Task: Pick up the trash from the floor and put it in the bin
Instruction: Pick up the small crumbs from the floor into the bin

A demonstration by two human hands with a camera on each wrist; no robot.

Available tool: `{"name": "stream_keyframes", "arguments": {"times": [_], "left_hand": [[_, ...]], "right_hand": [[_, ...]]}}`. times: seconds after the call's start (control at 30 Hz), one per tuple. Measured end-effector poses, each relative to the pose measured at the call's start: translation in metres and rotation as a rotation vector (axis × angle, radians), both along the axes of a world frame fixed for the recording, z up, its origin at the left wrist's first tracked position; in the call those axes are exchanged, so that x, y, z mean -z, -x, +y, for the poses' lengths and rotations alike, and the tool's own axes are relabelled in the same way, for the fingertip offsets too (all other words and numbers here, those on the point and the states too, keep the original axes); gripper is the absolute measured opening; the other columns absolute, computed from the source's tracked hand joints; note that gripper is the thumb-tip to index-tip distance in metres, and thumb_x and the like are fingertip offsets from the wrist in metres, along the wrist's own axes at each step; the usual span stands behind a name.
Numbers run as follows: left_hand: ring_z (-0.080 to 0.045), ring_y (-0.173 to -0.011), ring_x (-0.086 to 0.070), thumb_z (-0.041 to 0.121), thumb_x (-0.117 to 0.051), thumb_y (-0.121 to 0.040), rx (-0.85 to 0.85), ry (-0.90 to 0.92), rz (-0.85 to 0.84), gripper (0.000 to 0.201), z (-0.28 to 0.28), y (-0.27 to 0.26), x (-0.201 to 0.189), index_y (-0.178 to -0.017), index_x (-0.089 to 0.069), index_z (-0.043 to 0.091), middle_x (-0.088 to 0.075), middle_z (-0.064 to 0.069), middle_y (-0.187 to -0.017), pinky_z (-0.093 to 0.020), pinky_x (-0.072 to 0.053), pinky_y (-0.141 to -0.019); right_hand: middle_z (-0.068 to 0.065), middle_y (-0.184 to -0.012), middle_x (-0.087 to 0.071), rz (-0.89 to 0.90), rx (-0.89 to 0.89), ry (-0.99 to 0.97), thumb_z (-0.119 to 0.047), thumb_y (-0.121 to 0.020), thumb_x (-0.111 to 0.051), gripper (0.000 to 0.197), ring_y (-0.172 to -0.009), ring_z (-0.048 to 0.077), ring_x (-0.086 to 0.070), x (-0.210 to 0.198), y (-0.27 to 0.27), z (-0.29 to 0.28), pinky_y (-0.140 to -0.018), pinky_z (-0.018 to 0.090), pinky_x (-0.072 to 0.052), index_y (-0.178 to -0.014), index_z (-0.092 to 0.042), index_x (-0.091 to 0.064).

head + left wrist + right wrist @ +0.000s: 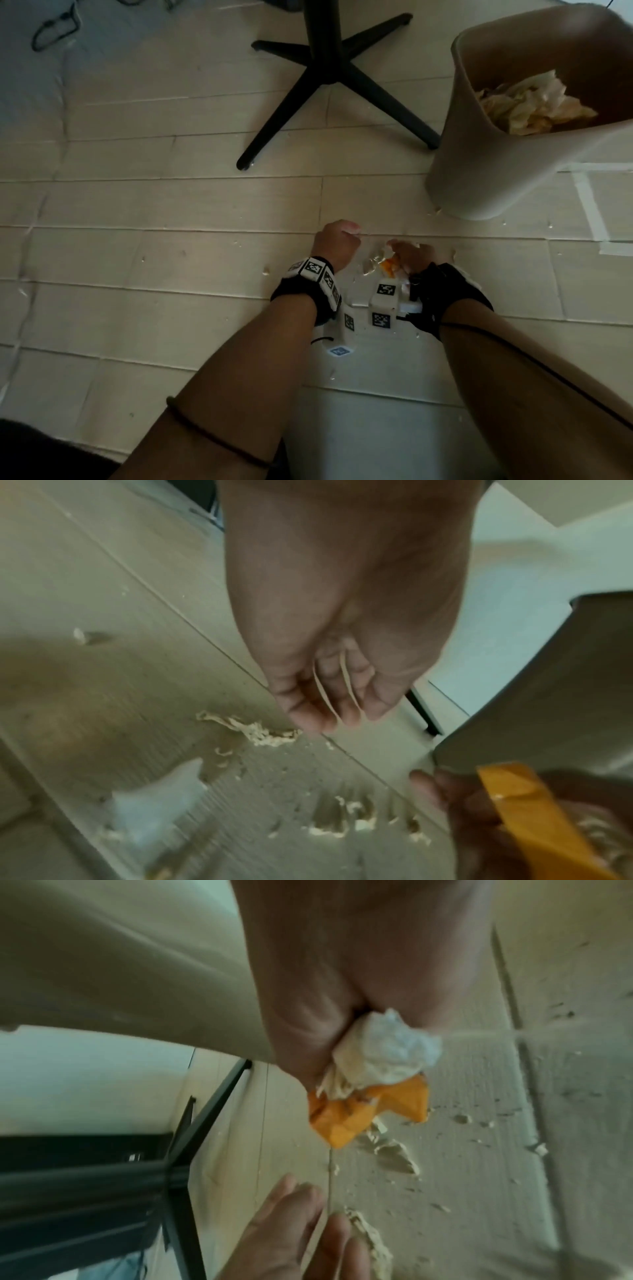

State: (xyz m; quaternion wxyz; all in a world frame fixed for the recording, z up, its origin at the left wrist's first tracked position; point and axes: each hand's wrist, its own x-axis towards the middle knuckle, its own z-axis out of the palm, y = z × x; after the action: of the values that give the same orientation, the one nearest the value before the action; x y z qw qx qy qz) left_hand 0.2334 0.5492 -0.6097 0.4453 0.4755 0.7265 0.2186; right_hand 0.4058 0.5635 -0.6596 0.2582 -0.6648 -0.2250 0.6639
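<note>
My right hand (406, 253) is low over the floor and grips a wad of white tissue (387, 1047) and crumpled orange paper (346, 1118); the orange paper (534, 818) also shows in the left wrist view. Just to its left, my left hand (340, 240) has its fingers curled in, with thin pale strips (325, 693) held between them. Pale crumbs and shreds (260, 733) lie scattered on the light plank floor (171, 205) under and between both hands. The beige bin (507, 171) stands ahead to the right, with crumpled paper (534, 106) inside it.
A black star-shaped furniture base (329, 78) stands on the floor ahead, left of the bin. A dark cable (54, 29) lies at the far left. White tape lines (591, 212) mark the floor right of the bin. Small crumbs (265, 272) dot the nearby planks.
</note>
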Motion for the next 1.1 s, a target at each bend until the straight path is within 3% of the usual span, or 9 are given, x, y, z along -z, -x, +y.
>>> {"name": "stream_keyframes", "arguments": {"times": [0.17,0.27,0.3,0.4,0.5,0.67,0.8,0.93,1.1], "left_hand": [[-0.034,-0.119,-0.049,0.017,-0.054,-0.090,0.147,0.017,0.444,0.035,-0.009,0.009,0.014,-0.124,-0.060,0.024,-0.051,-0.012,-0.128,-0.038,-0.045,-0.096],[-0.034,-0.123,-0.040,0.010,-0.051,-0.089,0.208,0.051,0.523,0.046,-0.022,0.013,0.022,-0.131,-0.052,0.029,-0.041,-0.010,-0.135,-0.043,-0.044,-0.096],[-0.033,-0.124,-0.038,0.006,-0.050,-0.087,0.223,0.061,0.517,0.053,-0.026,0.015,0.024,-0.134,-0.049,0.031,-0.039,-0.009,-0.138,-0.044,-0.045,-0.096],[-0.030,-0.126,-0.038,0.001,-0.048,-0.086,0.267,0.097,0.522,0.062,-0.036,0.018,0.029,-0.139,-0.044,0.033,-0.037,-0.005,-0.141,-0.044,-0.047,-0.097],[-0.030,-0.116,-0.050,0.002,-0.048,-0.090,0.314,0.012,0.567,0.046,-0.037,0.024,0.034,-0.130,-0.054,0.025,-0.051,-0.007,-0.129,-0.042,-0.050,-0.090],[-0.028,-0.093,-0.069,0.012,-0.060,-0.089,0.276,-0.038,0.479,0.017,-0.036,0.038,0.028,-0.099,-0.073,0.019,-0.071,-0.007,-0.103,-0.040,-0.056,-0.087],[-0.027,-0.093,-0.065,0.016,-0.063,-0.087,0.153,-0.065,0.361,0.033,-0.041,0.059,0.022,-0.118,-0.066,0.029,-0.066,-0.008,-0.105,-0.036,-0.054,-0.087],[-0.034,-0.091,-0.063,0.029,-0.057,-0.092,0.081,-0.039,0.431,0.021,-0.056,0.085,0.025,-0.093,-0.074,0.017,-0.062,-0.013,-0.099,-0.039,-0.052,-0.083],[-0.035,-0.093,-0.064,0.030,-0.058,-0.091,-0.052,-0.041,0.450,0.023,-0.081,0.102,0.024,-0.088,-0.073,0.013,-0.065,-0.013,-0.100,-0.040,-0.053,-0.084]], "right_hand": [[0.010,-0.101,-0.073,-0.359,-0.180,-0.102,-0.048,-0.076,-0.063,0.048,-0.087,0.028,-0.071,-0.006,0.019,-0.004,-0.083,0.042,-0.062,-0.109,-0.014,-0.070],[-0.001,-0.104,-0.069,-0.486,-0.269,-0.188,-0.033,-0.082,-0.072,0.027,-0.070,0.014,-0.064,-0.009,0.027,-0.011,-0.063,0.019,-0.052,-0.107,-0.023,-0.070],[-0.001,-0.109,-0.065,-0.545,-0.332,-0.219,-0.029,-0.084,-0.073,0.031,-0.077,0.015,-0.063,-0.007,0.029,-0.013,-0.065,0.016,-0.046,-0.114,-0.023,-0.067],[0.008,-0.127,-0.052,-0.654,-0.449,-0.284,-0.032,-0.081,-0.078,0.054,-0.108,0.030,-0.058,-0.004,0.033,-0.019,-0.085,0.028,-0.042,-0.130,-0.028,-0.057],[0.007,-0.127,-0.045,-0.688,-0.537,-0.270,-0.036,-0.078,-0.080,0.060,-0.097,0.029,-0.055,-0.002,0.040,-0.024,-0.080,0.032,-0.043,-0.131,-0.031,-0.052],[0.006,-0.134,-0.044,-0.843,-0.742,-0.323,-0.031,-0.085,-0.075,0.051,-0.109,0.036,-0.060,-0.003,0.044,-0.031,-0.088,0.037,-0.047,-0.131,-0.025,-0.053],[0.006,-0.132,-0.054,-0.919,-0.781,-0.363,-0.021,-0.091,-0.067,0.035,-0.111,0.035,-0.061,-0.003,0.052,-0.031,-0.080,0.032,-0.039,-0.125,-0.022,-0.059],[0.011,-0.130,-0.058,-0.905,-0.817,-0.318,-0.014,-0.093,-0.059,0.033,-0.115,0.036,-0.058,-0.003,0.062,-0.039,-0.083,0.033,-0.041,-0.126,-0.016,-0.060],[0.014,-0.130,-0.054,-0.791,-0.790,-0.375,-0.019,-0.091,-0.059,0.035,-0.113,0.037,-0.056,-0.006,0.078,-0.046,-0.082,0.032,-0.037,-0.123,-0.006,-0.056]]}}
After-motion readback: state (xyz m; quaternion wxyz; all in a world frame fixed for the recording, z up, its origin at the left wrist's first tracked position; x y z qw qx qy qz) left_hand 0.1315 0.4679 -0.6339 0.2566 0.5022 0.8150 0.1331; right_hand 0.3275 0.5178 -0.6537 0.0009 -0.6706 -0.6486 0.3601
